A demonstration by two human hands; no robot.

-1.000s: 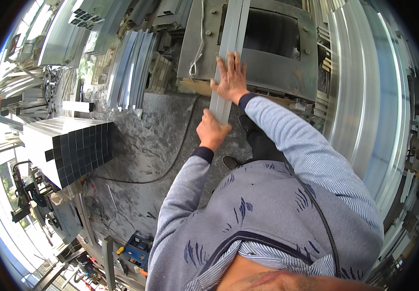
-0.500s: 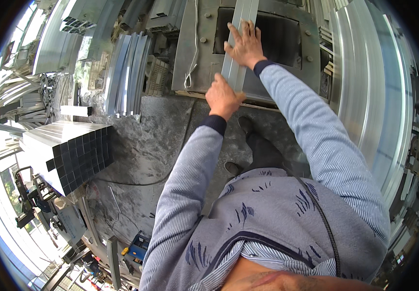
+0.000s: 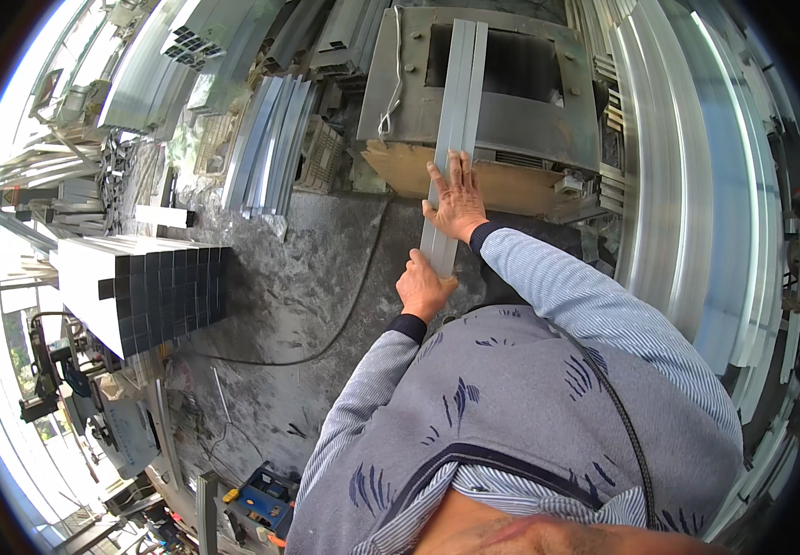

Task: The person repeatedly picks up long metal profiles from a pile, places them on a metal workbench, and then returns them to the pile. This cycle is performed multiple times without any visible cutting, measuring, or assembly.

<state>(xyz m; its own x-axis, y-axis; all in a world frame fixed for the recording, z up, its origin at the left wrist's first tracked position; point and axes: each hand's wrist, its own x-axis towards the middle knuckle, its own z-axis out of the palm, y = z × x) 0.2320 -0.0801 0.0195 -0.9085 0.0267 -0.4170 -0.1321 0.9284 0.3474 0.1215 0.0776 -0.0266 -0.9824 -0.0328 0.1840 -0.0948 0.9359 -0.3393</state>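
A long silver-grey metal profile [image 3: 456, 111] with lengthwise grooves runs from near my body up over a grey metal cabinet-like machine top [image 3: 534, 125]. Its far end lies over the dark rectangular opening [image 3: 539, 69]. My left hand [image 3: 424, 285] is closed round the profile's near end, thumb toward the right side. Just ahead of it, my right hand [image 3: 457, 202] rests palm down on the profile, fingers stretched forward and a little apart. The undersides of both hands are hidden.
Bundled silver profiles [image 3: 272, 143] stand left of the machine beside a plastic crate [image 3: 321, 153]. A stack of square tubes [image 3: 173, 287] sits at left. A black cable [image 3: 349, 319] crosses the floor. Long profiles [image 3: 668, 176] line the right. A blue toolbox [image 3: 261, 499] lies lower left.
Both hands have come back toward my body, and the profile with them. Its far end now shows over the opening. The machine's front edge is now uncovered, and the view has shifted slightly.
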